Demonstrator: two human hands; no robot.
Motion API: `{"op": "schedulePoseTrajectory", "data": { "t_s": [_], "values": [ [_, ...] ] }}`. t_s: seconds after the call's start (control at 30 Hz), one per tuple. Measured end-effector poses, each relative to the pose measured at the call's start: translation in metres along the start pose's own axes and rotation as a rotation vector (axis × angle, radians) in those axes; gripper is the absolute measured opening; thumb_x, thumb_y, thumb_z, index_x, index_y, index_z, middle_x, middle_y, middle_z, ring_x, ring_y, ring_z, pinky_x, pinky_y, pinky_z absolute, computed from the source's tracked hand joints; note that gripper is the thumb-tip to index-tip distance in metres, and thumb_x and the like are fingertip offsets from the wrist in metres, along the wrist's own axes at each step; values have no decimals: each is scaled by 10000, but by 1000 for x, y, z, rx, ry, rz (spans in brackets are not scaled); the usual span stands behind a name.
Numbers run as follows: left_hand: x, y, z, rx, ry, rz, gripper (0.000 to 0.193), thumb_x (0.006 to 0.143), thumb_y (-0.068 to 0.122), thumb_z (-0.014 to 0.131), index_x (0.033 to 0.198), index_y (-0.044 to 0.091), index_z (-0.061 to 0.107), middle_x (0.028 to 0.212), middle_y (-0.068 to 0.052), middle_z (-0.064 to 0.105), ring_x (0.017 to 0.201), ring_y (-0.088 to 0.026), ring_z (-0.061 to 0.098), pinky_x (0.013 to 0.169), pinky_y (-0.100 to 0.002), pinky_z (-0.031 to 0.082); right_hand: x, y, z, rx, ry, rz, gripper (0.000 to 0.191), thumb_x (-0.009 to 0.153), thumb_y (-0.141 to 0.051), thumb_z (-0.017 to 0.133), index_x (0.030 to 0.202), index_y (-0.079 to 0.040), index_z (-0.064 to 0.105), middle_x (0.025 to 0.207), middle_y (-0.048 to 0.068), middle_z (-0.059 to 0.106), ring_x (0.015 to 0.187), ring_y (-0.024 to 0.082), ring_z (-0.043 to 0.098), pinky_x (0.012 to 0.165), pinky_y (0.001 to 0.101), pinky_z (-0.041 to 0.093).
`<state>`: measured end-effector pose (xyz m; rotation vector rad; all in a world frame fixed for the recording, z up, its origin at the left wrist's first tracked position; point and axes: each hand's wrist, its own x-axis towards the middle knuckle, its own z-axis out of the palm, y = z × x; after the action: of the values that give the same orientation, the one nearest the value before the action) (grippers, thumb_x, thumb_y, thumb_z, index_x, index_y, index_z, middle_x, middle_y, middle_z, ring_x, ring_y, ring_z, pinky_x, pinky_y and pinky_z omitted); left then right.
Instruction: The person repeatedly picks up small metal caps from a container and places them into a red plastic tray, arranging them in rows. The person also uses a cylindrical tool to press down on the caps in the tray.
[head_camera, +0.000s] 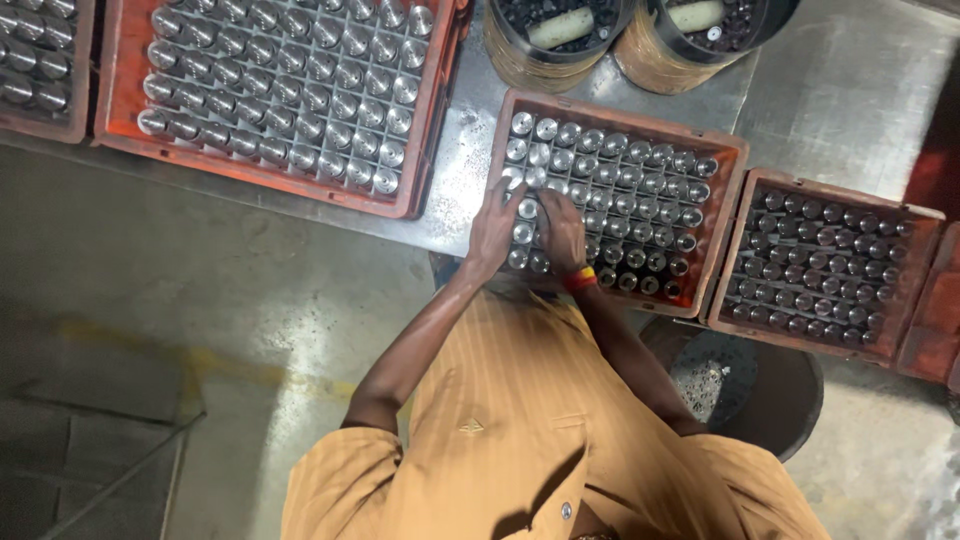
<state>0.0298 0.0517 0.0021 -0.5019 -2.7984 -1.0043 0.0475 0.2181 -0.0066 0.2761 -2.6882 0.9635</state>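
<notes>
A red crate on the metal table holds rows of upright shiny metal cylinders in a grid. My left hand lies over the crate's left columns, with its fingertips on the cylinder tops. Right beside it, my right hand has its fingers curled over neighbouring cylinders, and a red and yellow band is on its wrist. One cylinder shows between the two hands. The fingers hide whether either hand grips a cylinder.
A larger red crate of metal cylinders sits at the upper left, and another crate of darker ones at the right. Two round bins stand at the table's back. A dark bucket stands on the concrete floor by my right side.
</notes>
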Motion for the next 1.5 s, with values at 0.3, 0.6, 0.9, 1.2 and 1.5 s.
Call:
{"op": "schedulePoseTrajectory", "data": {
  "t_s": [0.3, 0.6, 0.9, 1.2, 1.5],
  "values": [
    [-12, -4, 26, 206, -60, -276, 484, 806, 215, 743, 1227, -15, 676, 1418, -398, 409, 1350, -584, 311, 1050, -639, 326, -4, -2, 16, -140, -133, 46, 221, 947, -250, 732, 1051, -55, 741, 1023, 146, 760, 889, 388, 639, 833, 465, 491],
    [4, -47, -14, -432, -16, -39, 313, 817, 270, 817, 1016, 30, 789, 1417, -291, 515, 1389, -435, 432, 1068, -490, 490, 1, 34, -37, 379, 3, 76, 262, 1004, -345, 702, 1058, -90, 732, 1051, 96, 762, 853, 232, 721, 710, 363, 605],
    [-18, 4, -15, -563, -201, -571, 466, 1063, 366, 654, 1443, 107, 579, 1084, -157, 742, 870, -303, 770, 772, -401, 575, -27, 1, -8, 430, -21, 336, 447, 1007, -296, 672, 1359, -67, 519, 1031, 182, 666, 880, 348, 694, 708, 452, 561],
    [-55, 3, -4, -233, -37, -137, 584, 840, -96, 573, 1388, 102, 614, 1456, -179, 558, 1344, -372, 554, 1081, -418, 526, -41, -17, -11, 72, -12, -21, 315, 953, -3, 669, 1261, -65, 669, 1166, 164, 720, 1071, 366, 695, 880, 437, 592],
    [-43, -3, 13, 406, -80, -182, 402, 892, 88, 658, 1288, 144, 614, 1518, -301, 395, 1386, -613, 372, 1087, -620, 403, -22, -27, -6, 15, -166, -81, 323, 750, -163, 737, 1049, -45, 707, 959, 153, 714, 862, 391, 626, 815, 478, 476]
  ]
}}
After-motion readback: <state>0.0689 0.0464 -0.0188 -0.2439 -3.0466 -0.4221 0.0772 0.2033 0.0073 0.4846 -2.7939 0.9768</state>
